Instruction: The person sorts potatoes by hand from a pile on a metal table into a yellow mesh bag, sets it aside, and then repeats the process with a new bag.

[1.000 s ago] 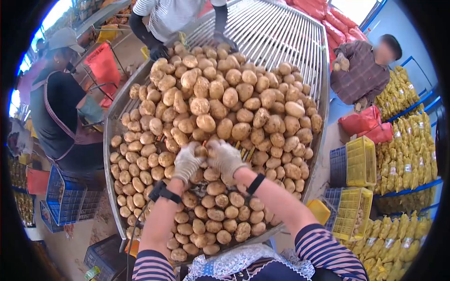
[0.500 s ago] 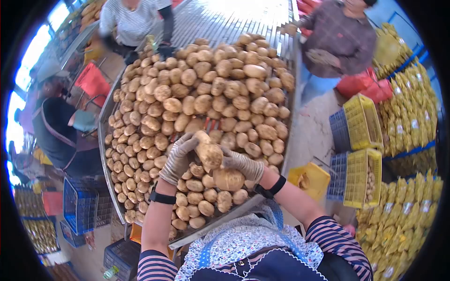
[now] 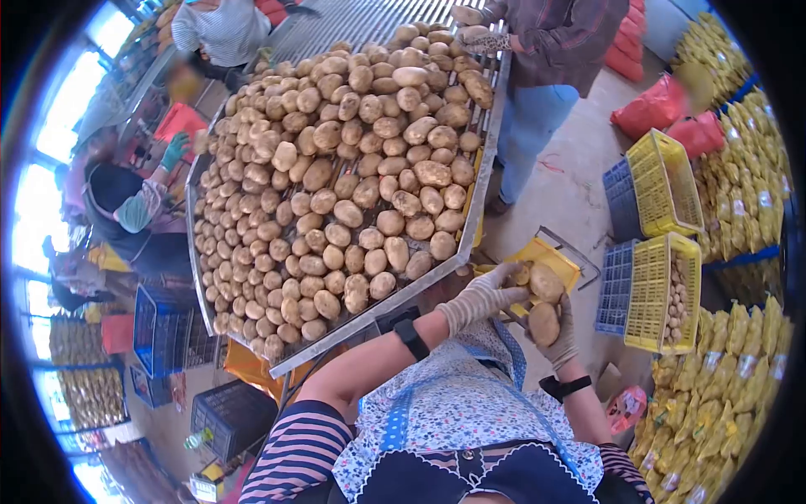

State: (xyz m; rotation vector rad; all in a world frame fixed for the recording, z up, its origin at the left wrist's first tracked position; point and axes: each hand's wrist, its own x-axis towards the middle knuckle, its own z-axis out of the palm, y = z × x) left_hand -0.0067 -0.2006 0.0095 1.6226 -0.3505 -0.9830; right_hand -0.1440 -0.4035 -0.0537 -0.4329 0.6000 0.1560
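Note:
Both my hands wear pale knitted gloves and are close together over the front right corner of the sorting table, beside a yellow open-mouthed container. My left hand reaches across from the left, its fingers closed in against a small potato. Curled around a larger potato is my right hand. Another potato shows between the hands, over the container's mouth. The slatted metal table carries a broad heap of potatoes to the left of my hands.
Yellow crates and blue crates stand at the right, near stacked yellow net bags. A co-worker stands at the table's right side; others work at the left. Blue crates and a dark crate are at the lower left.
My hands have moved from over the heap to the right, out past the table's edge to the yellow container, carrying potatoes. The view has shifted, and the right co-worker's hands are now at the table.

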